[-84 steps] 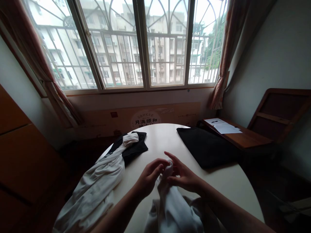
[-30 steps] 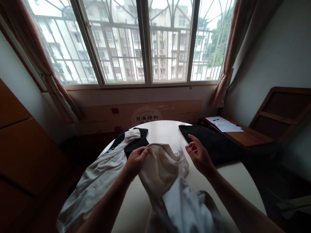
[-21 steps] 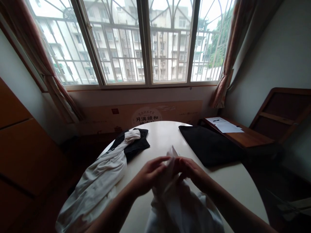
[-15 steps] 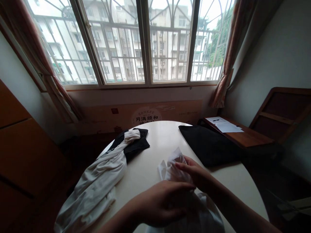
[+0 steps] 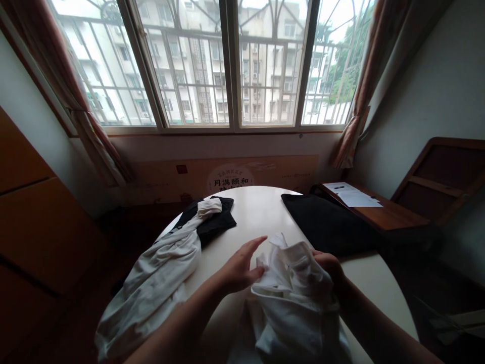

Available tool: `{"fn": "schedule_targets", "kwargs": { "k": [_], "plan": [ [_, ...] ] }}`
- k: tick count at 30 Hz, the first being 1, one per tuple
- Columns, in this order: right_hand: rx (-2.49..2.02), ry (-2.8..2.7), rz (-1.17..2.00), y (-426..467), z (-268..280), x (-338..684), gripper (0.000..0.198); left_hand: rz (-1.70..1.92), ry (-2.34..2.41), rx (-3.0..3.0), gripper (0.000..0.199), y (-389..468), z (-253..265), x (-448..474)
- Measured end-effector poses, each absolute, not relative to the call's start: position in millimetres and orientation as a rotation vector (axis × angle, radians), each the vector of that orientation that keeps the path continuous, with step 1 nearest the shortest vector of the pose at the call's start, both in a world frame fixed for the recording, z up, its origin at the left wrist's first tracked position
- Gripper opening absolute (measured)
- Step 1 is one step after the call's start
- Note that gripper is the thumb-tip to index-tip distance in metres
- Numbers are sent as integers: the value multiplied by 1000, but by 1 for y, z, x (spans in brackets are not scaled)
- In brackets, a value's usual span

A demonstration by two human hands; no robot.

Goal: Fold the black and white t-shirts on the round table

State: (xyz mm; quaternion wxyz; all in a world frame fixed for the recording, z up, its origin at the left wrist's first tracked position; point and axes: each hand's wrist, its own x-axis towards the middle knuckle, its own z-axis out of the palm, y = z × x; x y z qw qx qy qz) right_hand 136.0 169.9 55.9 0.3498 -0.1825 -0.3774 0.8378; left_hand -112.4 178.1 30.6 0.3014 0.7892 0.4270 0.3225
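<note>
A crumpled white shirt (image 5: pixel 299 303) is bunched up at the near side of the round white table (image 5: pixel 250 212), its upper folds raised. My right hand (image 5: pixel 329 264) grips it by the right edge, fingers curled in and partly hidden behind the fabric. To its left is my left hand (image 5: pixel 240 268), open, with fingers stretched forward and thumb apart. That thumb is close to the shirt's left folds; whether it touches them I cannot tell. The lower part of the shirt runs out of the bottom of the view.
On the table's left lies a long pale garment (image 5: pixel 159 278), its far end over a folded black cloth (image 5: pixel 215 227). A larger black cloth (image 5: pixel 329 222) covers the right side. Beyond stand a wooden stand with papers (image 5: pixel 352 196), a wooden chair (image 5: pixel 439 177) and a barred window (image 5: pixel 235 76).
My left hand has come off the shirt and moved forward and left, opening. My right hand has shifted right, and the shirt is lifted and spread more between the hands.
</note>
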Motion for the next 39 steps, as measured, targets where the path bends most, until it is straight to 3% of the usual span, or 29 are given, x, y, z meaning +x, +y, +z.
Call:
{"fn": "schedule_targets", "kwargs": {
  "k": [5, 10, 16, 20, 23, 26, 29, 36, 39],
  "plan": [
    [-328, -1026, 2244, 168, 51, 142, 25, 1005, 916, 1740, 85, 186, 5, -97],
    [-120, -1484, 2466, 172, 43, 145, 57, 1087, 679, 1594, 70, 177, 23, -93],
    [-5, -2028, 2443, 179, 42, 143, 64, 1073, 845, 1847, 24, 164, 40, -84],
    [-207, -1717, 2300, 176, 42, 149, 53, 1300, 939, 1587, 44, 172, 35, -86],
    [-406, -1386, 2107, 174, 52, 151, 50, 1596, 937, 1371, 49, 175, 48, -95],
    [-582, -1183, 1824, 174, 80, 154, 47, 1859, 1092, 1330, 44, 173, 85, -106],
    [-658, -1254, 1590, 178, 126, 164, 51, 1863, 1245, 1528, 39, 169, 141, -118],
    [-745, -1890, 638, 183, 276, 216, 54, 1469, 1632, 2637, 35, 147, 315, -138],
    [-728, -2088, 362, 171, 343, 235, 45, 1171, 1971, 3053, 49, 129, 384, -139]
  ]
}}
